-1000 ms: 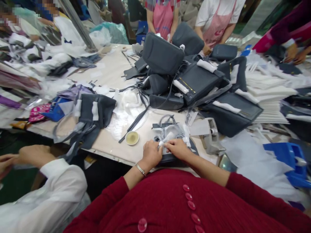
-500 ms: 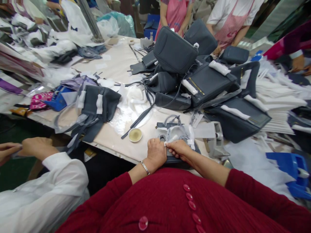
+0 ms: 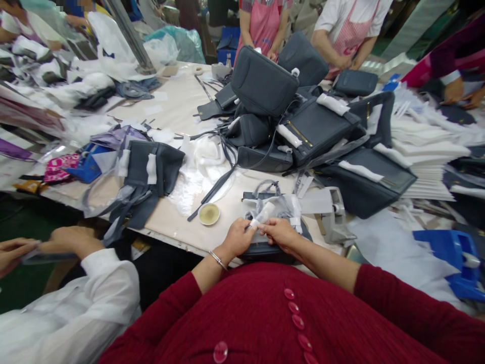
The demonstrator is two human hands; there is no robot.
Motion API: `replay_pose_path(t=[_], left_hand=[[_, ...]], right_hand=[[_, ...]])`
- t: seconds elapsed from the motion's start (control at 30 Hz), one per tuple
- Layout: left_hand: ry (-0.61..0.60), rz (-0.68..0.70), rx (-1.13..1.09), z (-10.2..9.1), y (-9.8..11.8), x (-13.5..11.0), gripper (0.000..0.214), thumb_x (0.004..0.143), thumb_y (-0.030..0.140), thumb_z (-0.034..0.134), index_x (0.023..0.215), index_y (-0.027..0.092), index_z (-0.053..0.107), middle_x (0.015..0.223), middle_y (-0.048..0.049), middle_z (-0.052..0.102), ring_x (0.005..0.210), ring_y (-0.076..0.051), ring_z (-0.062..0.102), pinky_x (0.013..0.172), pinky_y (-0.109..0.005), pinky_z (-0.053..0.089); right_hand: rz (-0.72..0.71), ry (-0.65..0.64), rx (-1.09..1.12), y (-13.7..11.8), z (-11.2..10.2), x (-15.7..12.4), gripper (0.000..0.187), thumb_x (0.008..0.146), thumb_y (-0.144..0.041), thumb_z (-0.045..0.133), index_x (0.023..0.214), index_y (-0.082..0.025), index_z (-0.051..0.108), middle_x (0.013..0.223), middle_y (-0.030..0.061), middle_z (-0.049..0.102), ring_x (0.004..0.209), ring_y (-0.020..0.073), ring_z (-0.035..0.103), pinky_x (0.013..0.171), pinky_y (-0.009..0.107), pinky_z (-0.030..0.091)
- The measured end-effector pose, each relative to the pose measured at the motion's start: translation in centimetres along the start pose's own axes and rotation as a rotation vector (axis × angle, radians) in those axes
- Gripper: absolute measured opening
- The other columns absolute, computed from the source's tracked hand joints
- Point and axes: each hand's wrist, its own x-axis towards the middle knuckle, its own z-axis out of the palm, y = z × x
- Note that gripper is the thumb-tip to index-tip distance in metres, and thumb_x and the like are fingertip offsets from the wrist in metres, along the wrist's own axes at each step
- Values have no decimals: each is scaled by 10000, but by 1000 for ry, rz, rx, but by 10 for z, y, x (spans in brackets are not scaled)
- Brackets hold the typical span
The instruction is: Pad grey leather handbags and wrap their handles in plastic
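Observation:
My left hand (image 3: 236, 236) and my right hand (image 3: 279, 231) meet at the table's near edge, both closed in a pinch on a small white wrapped handle piece (image 3: 262, 215). Under them lies a dark grey handbag (image 3: 265, 247) partly covered with white foam wrap (image 3: 282, 205) and grey straps. A silver bracelet sits on my left wrist. A small round dish (image 3: 208, 214) with yellowish paste stands just left of my hands.
A pile of dark grey handbags (image 3: 303, 126) fills the table's middle. Another grey bag (image 3: 151, 167) lies left. White foam sheets (image 3: 424, 156) stack at right, beside a tape dispenser (image 3: 335, 217) and a blue bin (image 3: 449, 247). A white-sleeved co-worker (image 3: 68, 283) sits left; aproned people stand opposite.
My hands have lifted slightly and the white wrapped piece now points up between my fingers. The view has shifted a little; the co-worker's hands at left stay close together.

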Motion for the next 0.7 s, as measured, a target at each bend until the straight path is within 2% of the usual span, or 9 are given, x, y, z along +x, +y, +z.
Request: replay_pose_path(t=[0.1,0.17,0.23,0.3,0.37,0.43,0.57,0.63,0.7], left_hand=[[-84,-37,-319,-4,-9,2,337,887,413,475,885,151,686,824,-48,627,796,-178,552,742,-280,429],[-144,-97,-524,-5,-13,2,395,881,465,477,940,129,675,819,-46,634,751,-166,551,711,-269,435],[-191,-121,-667,-4,-15,1,442,881,497,474,998,115,663,811,-44,637,735,-162,553,707,-269,441],[-192,-106,-705,-3,-15,2,450,880,503,478,1027,116,657,833,-45,646,767,-168,562,729,-272,444],[-133,-109,-623,-3,-11,5,448,885,515,470,1000,126,660,846,-43,653,786,-169,564,728,-268,438],[-46,-144,-435,-3,-4,9,459,868,550,483,884,131,669,774,-30,645,734,-162,554,679,-256,417],[45,-156,-38,-7,9,17,482,820,568,545,613,141,623,578,-14,566,611,-150,520,593,-254,354],[93,-187,71,-10,12,19,440,819,542,560,660,138,637,580,-22,571,611,-161,535,597,-264,358],[146,-228,86,-14,12,20,398,826,499,569,907,120,658,621,-26,605,649,-180,571,631,-276,389]], right_hand=[[-89,-25,-212,1,-2,1,279,774,-400,688,678,-152,604,574,-20,616,309,60,434,301,192,255],[-110,-66,-272,1,-3,2,295,793,-432,653,690,-159,612,600,-17,630,316,68,445,310,201,251],[-167,-89,-286,0,-3,2,279,817,-411,616,695,-161,621,597,-19,630,347,72,448,349,206,284],[-273,-88,-328,1,-2,3,257,833,-357,592,672,-160,624,582,-16,625,429,87,492,431,205,350],[-383,-70,-410,2,0,4,241,843,-283,563,650,-156,631,591,-1,634,547,112,554,547,211,411],[-457,-62,-506,3,2,3,217,844,-207,524,683,-153,659,652,18,668,645,138,593,638,232,438],[-583,-81,-686,2,-4,-9,192,828,-161,527,878,-165,713,853,60,722,800,189,632,757,292,464],[-700,-18,-749,0,-16,-16,217,839,-177,538,974,-168,708,935,85,713,890,214,624,832,328,465],[-795,115,-801,-1,-35,-21,247,854,-179,527,1037,-171,694,1008,109,691,980,238,597,915,372,445]])
